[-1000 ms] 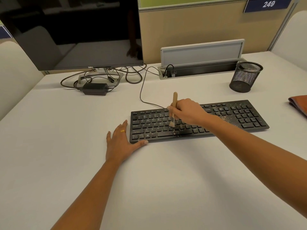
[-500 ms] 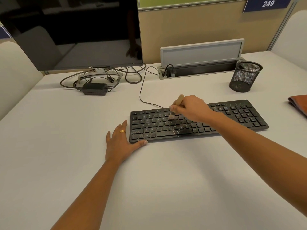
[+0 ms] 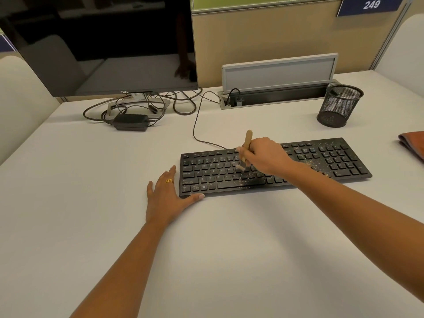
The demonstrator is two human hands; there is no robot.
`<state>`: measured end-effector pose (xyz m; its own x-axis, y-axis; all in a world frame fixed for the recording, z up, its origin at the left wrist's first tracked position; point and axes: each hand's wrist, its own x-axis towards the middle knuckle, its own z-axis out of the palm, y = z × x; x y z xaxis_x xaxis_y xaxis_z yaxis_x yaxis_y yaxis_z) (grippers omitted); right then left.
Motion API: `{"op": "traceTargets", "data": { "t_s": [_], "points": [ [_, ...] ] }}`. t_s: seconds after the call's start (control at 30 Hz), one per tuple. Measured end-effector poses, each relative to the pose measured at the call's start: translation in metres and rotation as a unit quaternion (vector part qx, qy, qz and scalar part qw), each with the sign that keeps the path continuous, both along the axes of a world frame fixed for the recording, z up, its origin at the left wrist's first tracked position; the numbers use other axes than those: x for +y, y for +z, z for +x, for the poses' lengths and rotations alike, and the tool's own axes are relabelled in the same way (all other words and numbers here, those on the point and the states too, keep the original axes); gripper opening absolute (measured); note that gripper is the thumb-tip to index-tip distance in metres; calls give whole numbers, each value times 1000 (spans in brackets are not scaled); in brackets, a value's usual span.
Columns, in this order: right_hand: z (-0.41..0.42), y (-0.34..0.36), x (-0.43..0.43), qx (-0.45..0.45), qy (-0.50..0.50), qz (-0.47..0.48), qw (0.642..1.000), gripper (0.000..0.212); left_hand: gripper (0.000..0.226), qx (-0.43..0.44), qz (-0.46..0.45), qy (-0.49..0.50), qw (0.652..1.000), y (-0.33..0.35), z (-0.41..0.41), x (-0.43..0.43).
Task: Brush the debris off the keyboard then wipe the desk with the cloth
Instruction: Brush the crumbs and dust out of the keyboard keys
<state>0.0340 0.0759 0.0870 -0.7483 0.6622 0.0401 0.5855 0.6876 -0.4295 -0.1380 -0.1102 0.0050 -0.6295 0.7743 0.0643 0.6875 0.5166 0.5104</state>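
1. Debris speckles the middle keys of the keyboard and its right end, so brushing is far from finished. Short strokes in one direction, toward the keyboard's near edge, look the best way (scrubbing back and forth would likely push grit between the keys).
2. Right hand: fingers curled round the wooden brush, gripping it low on the handle, with the bristles down on the keyboard's middle rows.
3. Left hand: flat on the desk with straight fingers, holding nothing, its thumb against the keyboard's near-left corner. It would do well to brace there.
4. Cloth: lying well right of the keyboard, untouched.
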Motion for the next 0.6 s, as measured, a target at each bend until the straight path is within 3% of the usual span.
{"op": "traceTargets", "data": {
  "t_s": [0.3,0.6],
  "points": [
    [-1,3,-4,3,-9,35,999,47,123,-1,3,-2,1000,1,1,0],
    [-2,10,-6,-43,39,2,998,42,123,3,2,0,1000,-1,-1,0]
  ]
}}
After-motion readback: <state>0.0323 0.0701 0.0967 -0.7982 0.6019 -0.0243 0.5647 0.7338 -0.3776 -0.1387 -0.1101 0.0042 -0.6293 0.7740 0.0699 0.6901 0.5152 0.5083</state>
